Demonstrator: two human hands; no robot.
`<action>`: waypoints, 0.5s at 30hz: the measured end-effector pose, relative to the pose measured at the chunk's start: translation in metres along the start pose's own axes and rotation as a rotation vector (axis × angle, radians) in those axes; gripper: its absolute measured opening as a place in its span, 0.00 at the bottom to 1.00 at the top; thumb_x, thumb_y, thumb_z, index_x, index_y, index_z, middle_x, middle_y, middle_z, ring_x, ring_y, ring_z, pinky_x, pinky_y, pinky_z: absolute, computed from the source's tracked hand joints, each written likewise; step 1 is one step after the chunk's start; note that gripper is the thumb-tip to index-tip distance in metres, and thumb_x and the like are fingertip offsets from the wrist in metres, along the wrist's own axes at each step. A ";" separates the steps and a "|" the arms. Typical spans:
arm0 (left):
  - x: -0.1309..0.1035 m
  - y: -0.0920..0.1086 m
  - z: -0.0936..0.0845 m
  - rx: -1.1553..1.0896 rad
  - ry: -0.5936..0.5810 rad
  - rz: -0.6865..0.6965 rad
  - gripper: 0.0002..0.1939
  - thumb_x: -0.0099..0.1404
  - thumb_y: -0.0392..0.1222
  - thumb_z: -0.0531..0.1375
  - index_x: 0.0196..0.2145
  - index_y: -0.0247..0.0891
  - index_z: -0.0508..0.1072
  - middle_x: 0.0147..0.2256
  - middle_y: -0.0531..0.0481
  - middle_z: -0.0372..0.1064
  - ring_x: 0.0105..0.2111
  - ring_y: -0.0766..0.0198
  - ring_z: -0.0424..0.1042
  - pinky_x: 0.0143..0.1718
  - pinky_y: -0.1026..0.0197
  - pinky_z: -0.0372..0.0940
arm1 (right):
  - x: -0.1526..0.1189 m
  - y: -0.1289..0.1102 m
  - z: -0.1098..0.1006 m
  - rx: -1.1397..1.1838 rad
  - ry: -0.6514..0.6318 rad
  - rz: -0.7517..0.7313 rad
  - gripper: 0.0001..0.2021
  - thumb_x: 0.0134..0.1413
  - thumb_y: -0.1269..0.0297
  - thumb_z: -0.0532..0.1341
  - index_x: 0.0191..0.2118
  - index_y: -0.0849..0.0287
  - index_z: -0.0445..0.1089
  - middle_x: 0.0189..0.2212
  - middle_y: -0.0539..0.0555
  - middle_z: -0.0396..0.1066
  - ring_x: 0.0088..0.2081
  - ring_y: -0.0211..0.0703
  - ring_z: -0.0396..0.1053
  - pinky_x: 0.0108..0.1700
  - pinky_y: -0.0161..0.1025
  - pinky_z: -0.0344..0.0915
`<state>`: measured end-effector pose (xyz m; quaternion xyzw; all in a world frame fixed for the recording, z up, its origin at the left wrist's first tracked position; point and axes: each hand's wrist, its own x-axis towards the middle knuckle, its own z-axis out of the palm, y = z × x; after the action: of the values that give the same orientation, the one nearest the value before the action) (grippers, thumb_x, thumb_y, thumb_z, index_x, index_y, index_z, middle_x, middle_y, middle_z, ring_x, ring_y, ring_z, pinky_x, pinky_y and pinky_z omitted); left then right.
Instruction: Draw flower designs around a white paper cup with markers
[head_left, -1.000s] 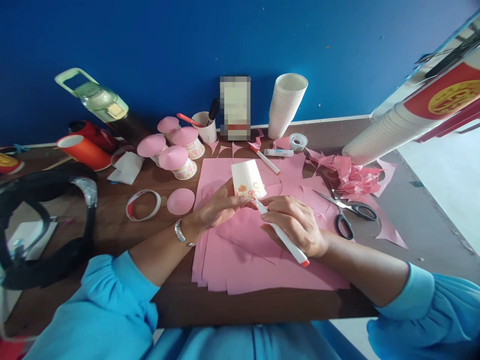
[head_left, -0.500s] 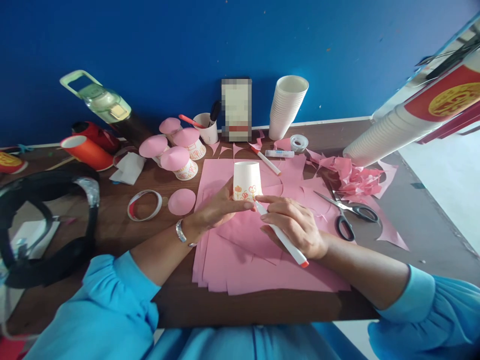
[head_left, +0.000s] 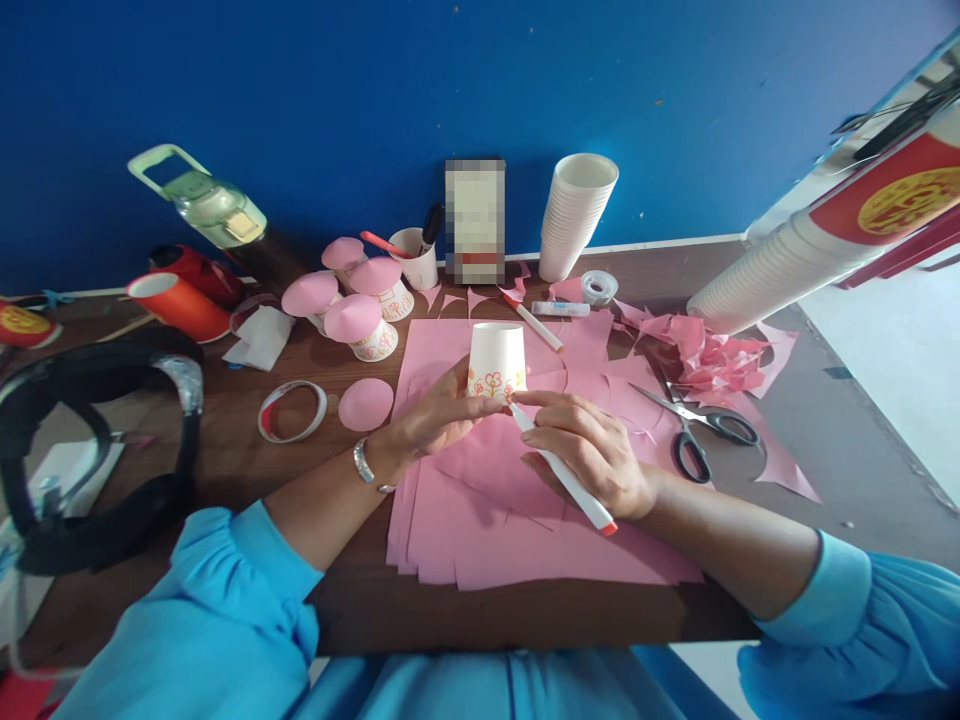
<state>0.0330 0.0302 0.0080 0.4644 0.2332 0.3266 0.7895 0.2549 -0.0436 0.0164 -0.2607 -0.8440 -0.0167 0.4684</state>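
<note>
My left hand [head_left: 442, 415] grips a white paper cup [head_left: 497, 350] near its lower edge; orange and red flowers are drawn around that part. In my right hand [head_left: 589, 450] is a white marker [head_left: 570, 480] with an orange end, its tip at the cup's lower edge beside my left thumb. Both hands are above a stack of pink paper sheets [head_left: 480, 545]. To the left stand several decorated cups with pink cone tops [head_left: 352, 318], and a flat pink paper disc [head_left: 365, 404] lies in front of them.
Scissors [head_left: 694, 430] lie right of my right hand, near crumpled pink scraps [head_left: 720, 355]. Behind are a glue stick [head_left: 561, 309], clear tape [head_left: 599, 288], an orange-ended marker [head_left: 536, 325] and stacked paper cups [head_left: 576, 215]. A tape ring [head_left: 292, 411] and a bottle [head_left: 217, 210] stand left.
The cup has been turned slightly in my left hand, so different flowers face me. The marker tip stays by its lower edge. The whole view has shifted a little.
</note>
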 end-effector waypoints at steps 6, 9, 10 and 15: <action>0.001 -0.002 -0.002 0.019 -0.014 -0.012 0.24 0.61 0.41 0.77 0.54 0.40 0.80 0.46 0.45 0.82 0.47 0.53 0.81 0.50 0.53 0.72 | 0.003 -0.002 0.000 -0.024 -0.004 -0.015 0.07 0.71 0.71 0.65 0.51 0.62 0.72 0.38 0.57 0.77 0.50 0.55 0.83 0.44 0.46 0.84; 0.000 -0.002 -0.003 -0.009 -0.028 0.010 0.21 0.64 0.43 0.74 0.54 0.39 0.81 0.45 0.44 0.82 0.46 0.54 0.81 0.47 0.55 0.73 | 0.004 -0.002 0.000 -0.042 0.008 -0.018 0.06 0.72 0.70 0.64 0.51 0.62 0.72 0.37 0.57 0.77 0.44 0.51 0.82 0.42 0.45 0.83; -0.001 -0.002 -0.003 -0.016 -0.025 0.014 0.20 0.65 0.44 0.74 0.54 0.39 0.81 0.45 0.43 0.83 0.45 0.54 0.81 0.46 0.55 0.73 | 0.003 -0.002 0.000 -0.041 0.009 -0.017 0.07 0.72 0.70 0.64 0.52 0.61 0.72 0.37 0.57 0.77 0.43 0.50 0.82 0.41 0.45 0.82; -0.002 -0.001 -0.003 -0.032 -0.012 0.012 0.20 0.65 0.47 0.72 0.52 0.39 0.81 0.48 0.41 0.83 0.47 0.51 0.82 0.48 0.52 0.76 | 0.000 0.000 0.000 -0.031 -0.010 -0.014 0.10 0.72 0.69 0.64 0.55 0.59 0.72 0.38 0.56 0.76 0.41 0.48 0.79 0.41 0.43 0.80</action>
<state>0.0298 0.0302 0.0057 0.4551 0.2205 0.3322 0.7962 0.2550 -0.0440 0.0166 -0.2623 -0.8477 -0.0319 0.4599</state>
